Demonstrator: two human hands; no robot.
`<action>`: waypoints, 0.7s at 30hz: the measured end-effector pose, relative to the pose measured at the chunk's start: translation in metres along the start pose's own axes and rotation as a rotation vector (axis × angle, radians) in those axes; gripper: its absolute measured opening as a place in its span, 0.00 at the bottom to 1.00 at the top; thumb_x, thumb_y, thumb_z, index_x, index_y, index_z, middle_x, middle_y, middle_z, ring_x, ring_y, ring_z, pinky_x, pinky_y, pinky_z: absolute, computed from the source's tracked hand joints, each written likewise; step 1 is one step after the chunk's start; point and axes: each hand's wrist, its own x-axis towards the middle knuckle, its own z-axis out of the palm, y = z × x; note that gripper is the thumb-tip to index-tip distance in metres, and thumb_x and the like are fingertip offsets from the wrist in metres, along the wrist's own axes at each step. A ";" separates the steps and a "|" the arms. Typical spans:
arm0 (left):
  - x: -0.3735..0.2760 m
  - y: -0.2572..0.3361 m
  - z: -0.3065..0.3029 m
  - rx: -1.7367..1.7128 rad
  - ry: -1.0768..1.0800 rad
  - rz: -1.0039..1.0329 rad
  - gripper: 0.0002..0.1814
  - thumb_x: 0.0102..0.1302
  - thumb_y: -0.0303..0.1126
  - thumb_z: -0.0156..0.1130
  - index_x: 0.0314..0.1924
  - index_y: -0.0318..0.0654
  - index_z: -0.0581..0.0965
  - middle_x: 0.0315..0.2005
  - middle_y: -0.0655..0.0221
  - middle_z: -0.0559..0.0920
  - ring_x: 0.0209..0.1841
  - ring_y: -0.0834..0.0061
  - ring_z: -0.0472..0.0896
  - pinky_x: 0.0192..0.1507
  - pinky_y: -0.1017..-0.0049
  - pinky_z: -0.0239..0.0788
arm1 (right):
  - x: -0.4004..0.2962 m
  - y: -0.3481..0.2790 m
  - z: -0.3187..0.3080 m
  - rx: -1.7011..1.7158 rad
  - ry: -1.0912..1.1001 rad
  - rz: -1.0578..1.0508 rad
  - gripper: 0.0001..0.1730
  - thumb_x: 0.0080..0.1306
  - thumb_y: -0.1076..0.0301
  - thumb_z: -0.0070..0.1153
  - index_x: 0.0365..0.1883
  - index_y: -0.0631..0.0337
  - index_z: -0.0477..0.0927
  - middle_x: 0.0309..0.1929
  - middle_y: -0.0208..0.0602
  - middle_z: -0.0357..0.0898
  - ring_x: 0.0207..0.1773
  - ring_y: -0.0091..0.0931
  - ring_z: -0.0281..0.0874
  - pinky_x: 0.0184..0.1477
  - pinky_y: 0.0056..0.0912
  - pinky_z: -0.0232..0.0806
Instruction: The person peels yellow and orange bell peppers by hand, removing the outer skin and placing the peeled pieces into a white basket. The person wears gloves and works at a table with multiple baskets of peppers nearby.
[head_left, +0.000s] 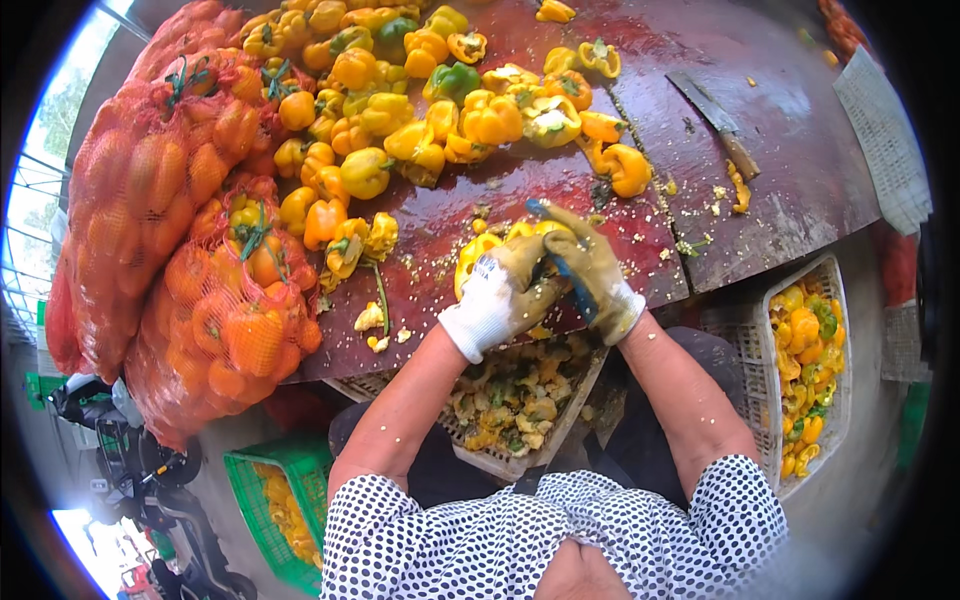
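Both hands wear soiled work gloves and meet over the near edge of a wet, dark red table (420, 315). My left hand (510, 289) has curled fingers against my right hand; what it may hold is hidden. My right hand (589, 262) is bent around a blue thing, perhaps a tool handle or the glove's own colour; its grip is unclear. Cut yellow bell pepper pieces (469, 259) lie just beyond my left hand. A large pile of yellow and orange bell peppers (367, 172) spreads over the far left. A knife with a wooden handle (712, 112) lies at the upper right.
Red mesh sacks of peppers (135, 187) stand along the left. Below the table edge, a crate (517, 469) holds pepper cores and scraps. A white crate of cut peppers (844, 420) is at the right, a green crate (251, 517) at the lower left. Seeds litter the tabletop.
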 end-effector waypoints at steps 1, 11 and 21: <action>0.001 0.005 -0.003 -0.019 -0.022 -0.030 0.17 0.58 0.30 0.68 0.48 0.36 0.77 0.37 0.52 0.83 0.42 0.48 0.81 0.43 0.58 0.73 | 0.002 0.007 -0.004 0.016 -0.030 -0.014 0.32 0.72 0.63 0.57 0.72 0.66 0.67 0.50 0.28 0.79 0.52 0.18 0.77 0.58 0.22 0.70; 0.002 0.019 -0.014 -0.347 -0.081 -0.257 0.16 0.66 0.26 0.60 0.53 0.34 0.79 0.35 0.57 0.84 0.40 0.63 0.83 0.45 0.67 0.74 | 0.008 0.001 -0.012 0.115 -0.113 -0.057 0.34 0.72 0.63 0.56 0.73 0.67 0.65 0.50 0.30 0.80 0.52 0.19 0.77 0.56 0.24 0.70; 0.009 0.014 0.000 -0.408 -0.166 -0.394 0.21 0.67 0.33 0.60 0.58 0.35 0.77 0.40 0.71 0.84 0.37 0.83 0.79 0.37 0.78 0.74 | 0.012 0.000 -0.010 0.123 -0.031 0.042 0.25 0.71 0.67 0.59 0.66 0.60 0.73 0.60 0.38 0.77 0.56 0.25 0.78 0.57 0.28 0.73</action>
